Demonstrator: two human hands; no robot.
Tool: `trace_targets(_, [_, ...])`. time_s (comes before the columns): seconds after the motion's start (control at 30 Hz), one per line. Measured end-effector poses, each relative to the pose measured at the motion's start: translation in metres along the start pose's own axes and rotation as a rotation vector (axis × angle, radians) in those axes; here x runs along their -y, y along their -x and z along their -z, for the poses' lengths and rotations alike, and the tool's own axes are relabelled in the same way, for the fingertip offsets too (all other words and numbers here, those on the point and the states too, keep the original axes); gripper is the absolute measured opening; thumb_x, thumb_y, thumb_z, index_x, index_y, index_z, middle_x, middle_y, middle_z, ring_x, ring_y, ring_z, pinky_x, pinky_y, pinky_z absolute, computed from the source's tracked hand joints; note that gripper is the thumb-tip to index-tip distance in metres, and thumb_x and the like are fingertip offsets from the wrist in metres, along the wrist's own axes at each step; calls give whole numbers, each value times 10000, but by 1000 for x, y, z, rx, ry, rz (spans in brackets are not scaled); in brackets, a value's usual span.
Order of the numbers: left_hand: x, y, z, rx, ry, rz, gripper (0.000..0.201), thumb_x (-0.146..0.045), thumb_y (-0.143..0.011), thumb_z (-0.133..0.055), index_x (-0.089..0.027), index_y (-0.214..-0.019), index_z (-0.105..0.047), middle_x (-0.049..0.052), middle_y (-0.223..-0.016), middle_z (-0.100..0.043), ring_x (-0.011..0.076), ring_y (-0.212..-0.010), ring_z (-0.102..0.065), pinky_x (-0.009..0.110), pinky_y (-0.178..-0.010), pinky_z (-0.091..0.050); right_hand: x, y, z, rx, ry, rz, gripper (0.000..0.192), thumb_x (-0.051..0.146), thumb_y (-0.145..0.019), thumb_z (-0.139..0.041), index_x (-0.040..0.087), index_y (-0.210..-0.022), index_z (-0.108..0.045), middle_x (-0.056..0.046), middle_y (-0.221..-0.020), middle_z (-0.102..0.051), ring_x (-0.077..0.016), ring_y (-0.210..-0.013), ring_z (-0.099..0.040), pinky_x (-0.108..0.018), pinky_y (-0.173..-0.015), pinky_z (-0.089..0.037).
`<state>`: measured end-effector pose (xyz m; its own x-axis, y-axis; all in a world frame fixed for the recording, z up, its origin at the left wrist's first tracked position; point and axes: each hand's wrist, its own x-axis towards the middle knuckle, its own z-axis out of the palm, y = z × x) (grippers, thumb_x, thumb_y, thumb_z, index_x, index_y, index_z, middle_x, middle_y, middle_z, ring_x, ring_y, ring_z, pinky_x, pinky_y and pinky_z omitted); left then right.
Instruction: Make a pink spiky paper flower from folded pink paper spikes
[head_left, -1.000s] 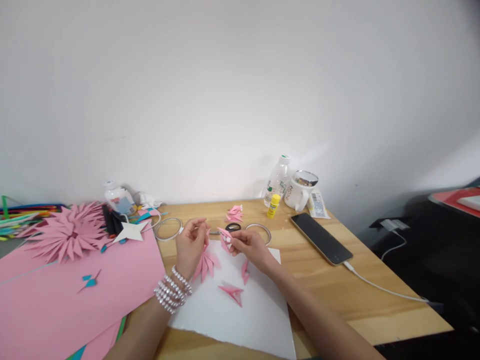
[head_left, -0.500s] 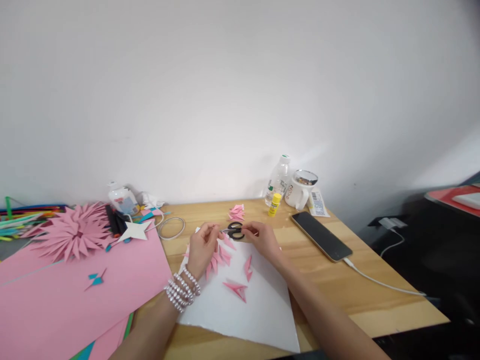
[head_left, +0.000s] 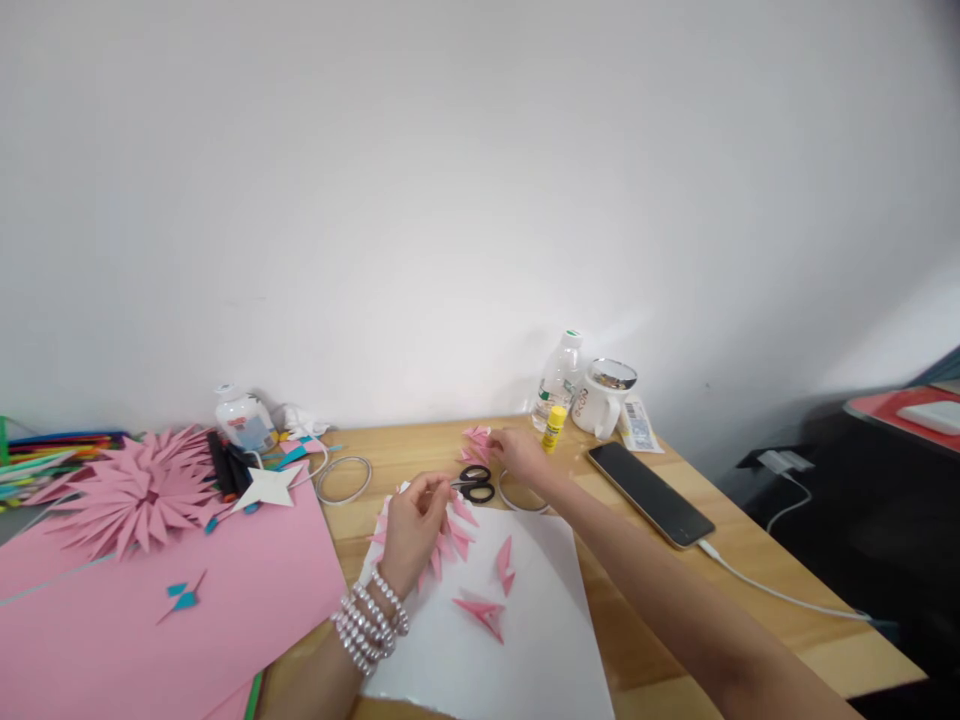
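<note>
My left hand (head_left: 416,525), with pearl bracelets on the wrist, is closed in a pinch over the ring of pink folded paper spikes (head_left: 457,540); what its fingers grip is too small to make out. Black-handled scissors (head_left: 477,484) lie just right of these fingertips, their blades partly hidden. Farther back, my right hand (head_left: 519,457) has its fingertips closed at a small pile of folded pink paper pieces (head_left: 475,444), apparently pinching one. Two loose folded pieces, a lower one (head_left: 482,614) and an upper one (head_left: 505,565), rest on the white sheet (head_left: 540,640).
A glue stick (head_left: 554,429), water bottle (head_left: 559,385) and mug (head_left: 601,400) stand at the back. Right of them lies a phone (head_left: 651,494) on its cable. At left are a large pink paper flower (head_left: 142,495), a white star (head_left: 268,487) and pink sheets (head_left: 247,600).
My right hand has moved away from the scissors handles, back to the small pink pile. My left hand stays over the paper ring. The view has tilted slightly upward.
</note>
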<state>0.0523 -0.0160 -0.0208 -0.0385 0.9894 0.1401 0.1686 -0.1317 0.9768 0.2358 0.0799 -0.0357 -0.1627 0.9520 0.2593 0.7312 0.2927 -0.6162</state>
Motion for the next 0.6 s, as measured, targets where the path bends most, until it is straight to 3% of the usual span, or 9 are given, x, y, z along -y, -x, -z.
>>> trace_targets(0.17, [-4,1,-2,80,126,103,325,-389,-709,-581,-137,-913,-604,5,-556,-617,89,-362,-460,204,-355,-350,15,29,7,29,-304,-20,232,332,-765,-525,127,-810,-625,-34,-658,-650,-131,-580,-575,-226,-515,-423])
trace_targets(0.23, [-5,2,-3,178,218,126,339,-399,-721,-570,-144,-943,-590,14,-596,-628,98,-390,-500,211,-372,-388,30,45,2,95,-423,-3,264,381,-741,-556,132,-791,-628,-23,-642,-641,-121,-560,-572,-222,-512,-437])
trace_targets(0.27, [-5,3,-3,220,257,133,320,-400,-729,-564,-148,-923,-593,13,-604,-625,100,-405,-516,210,-378,-398,37,53,-1,175,-590,-22,252,379,-720,-584,135,-764,-630,-22,-641,-635,-117,-556,-567,-226,-518,-441])
trace_targets(0.37, [-5,4,-4,234,296,144,256,-382,-744,-562,-144,-825,-612,-4,-561,-593,94,-418,-519,191,-378,-388,50,67,-6,265,-809,-74,218,371,-694,-605,154,-704,-618,0,-605,-608,-107,-525,-541,-234,-525,-445])
trace_targets(0.47, [-4,3,-4,153,304,151,246,-370,-746,-572,-132,-794,-615,-6,-521,-586,81,-404,-493,180,-387,-375,42,68,5,204,-612,-73,207,350,-725,-555,160,-694,-632,-14,-642,-621,-126,-574,-549,-241,-542,-430])
trace_targets(0.53, [-3,1,-2,109,320,161,247,-376,-741,-580,-129,-748,-592,-9,-486,-578,71,-376,-465,173,-378,-359,28,67,17,84,-298,-94,148,293,-710,-557,169,-689,-636,-17,-651,-627,-133,-590,-545,-232,-540,-389])
trace_targets(0.6, [-3,-1,-1,73,333,169,250,-389,-733,-589,-141,-753,-561,-24,-462,-565,65,-337,-429,168,-346,-322,13,66,25,72,0,-132,86,257,-630,-618,172,-615,-622,-22,-626,-618,-139,-567,-527,-224,-499,-328])
